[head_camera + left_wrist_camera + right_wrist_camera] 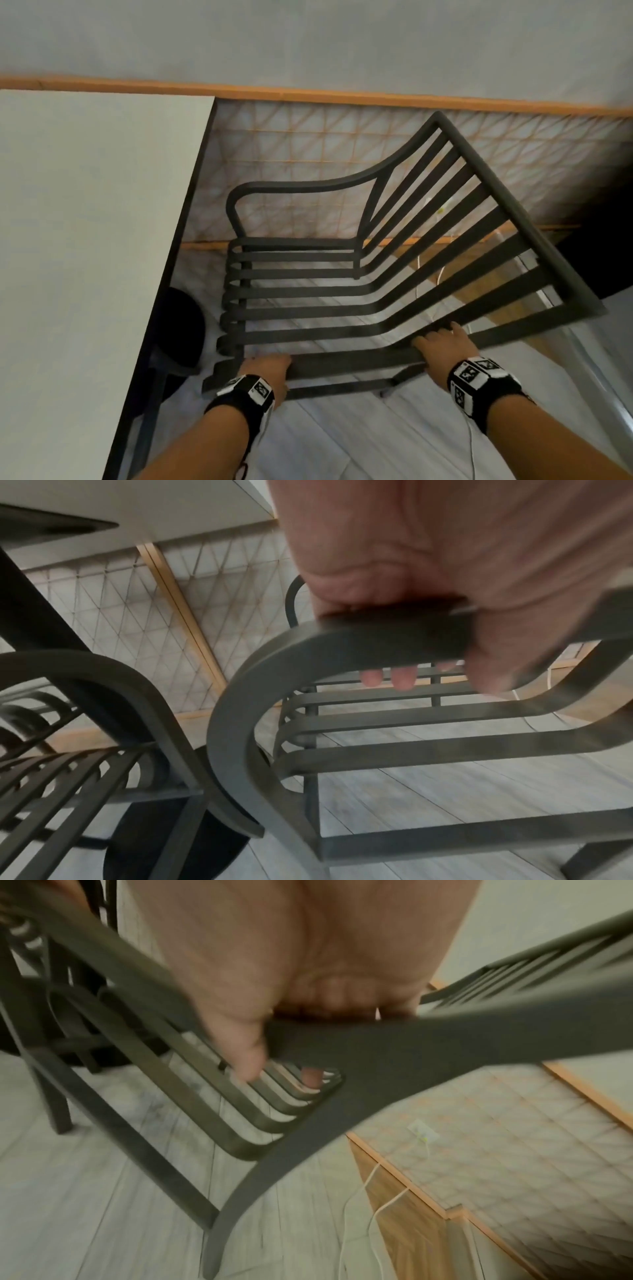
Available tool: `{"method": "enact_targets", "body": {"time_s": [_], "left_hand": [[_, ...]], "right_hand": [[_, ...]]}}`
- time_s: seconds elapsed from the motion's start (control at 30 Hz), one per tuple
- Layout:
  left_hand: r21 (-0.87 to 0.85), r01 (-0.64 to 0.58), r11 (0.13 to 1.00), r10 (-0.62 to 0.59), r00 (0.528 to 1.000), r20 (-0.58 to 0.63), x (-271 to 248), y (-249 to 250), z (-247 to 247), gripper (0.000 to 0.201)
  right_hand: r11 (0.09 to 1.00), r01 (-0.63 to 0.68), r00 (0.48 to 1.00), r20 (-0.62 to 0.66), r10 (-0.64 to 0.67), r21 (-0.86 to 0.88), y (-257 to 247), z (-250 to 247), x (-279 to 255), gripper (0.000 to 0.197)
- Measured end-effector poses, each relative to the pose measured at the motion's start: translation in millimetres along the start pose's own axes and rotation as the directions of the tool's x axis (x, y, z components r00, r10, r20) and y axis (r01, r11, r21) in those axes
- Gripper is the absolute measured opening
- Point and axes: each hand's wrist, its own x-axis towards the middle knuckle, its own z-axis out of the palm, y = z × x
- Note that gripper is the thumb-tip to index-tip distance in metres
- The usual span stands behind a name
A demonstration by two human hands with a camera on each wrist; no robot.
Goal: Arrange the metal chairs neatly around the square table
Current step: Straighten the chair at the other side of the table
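A dark metal slatted chair [342, 284] with armrests stands just right of the square white table [85, 222], its seat front facing the table edge. My left hand [270, 368] grips the near armrest [359, 639] close to its front bend, fingers curled under the bar. My right hand [442, 346] grips the same armrest [377, 1039] farther back, where it meets the backrest. In the left wrist view a second metal chair [103, 750] stands partly under the table.
The table's black round base [185, 329] sits on the pale plank floor [376, 438]. A wooden-framed lattice panel [308, 137] runs along the wall behind the chair. A white cable [363, 1199] trails over the floor by that panel.
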Motion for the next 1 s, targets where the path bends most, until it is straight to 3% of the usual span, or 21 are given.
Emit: {"method": "enact_targets", "body": {"time_s": [0.13,0.37,0.67,1.0], "left_hand": [[0.085,0.033,0.996,-0.032,0.999,-0.019,4.9,0.1,8.2,0.039],[0.058,0.030,0.998,-0.031,0.999,0.016,6.3,-9.7,3.2,0.040],[0.057,0.126,0.990,-0.128,0.992,0.025,2.9,-40.5,-14.0,0.048],[0.010,0.199,0.980,-0.199,0.980,0.000,8.3,-59.6,-32.7,0.045]], "right_hand": [[1.000,0.014,0.994,-0.105,-0.017,-0.026,3.9,11.2,1.7,0.032],[1.000,0.014,0.992,-0.125,-0.014,-0.002,-7.1,5.8,0.3,0.033],[1.000,0.019,0.992,-0.127,-0.018,0.005,-41.9,-16.6,13.2,0.036],[0.999,0.040,0.989,-0.143,-0.038,0.007,-58.7,-29.9,35.9,0.032]]}}
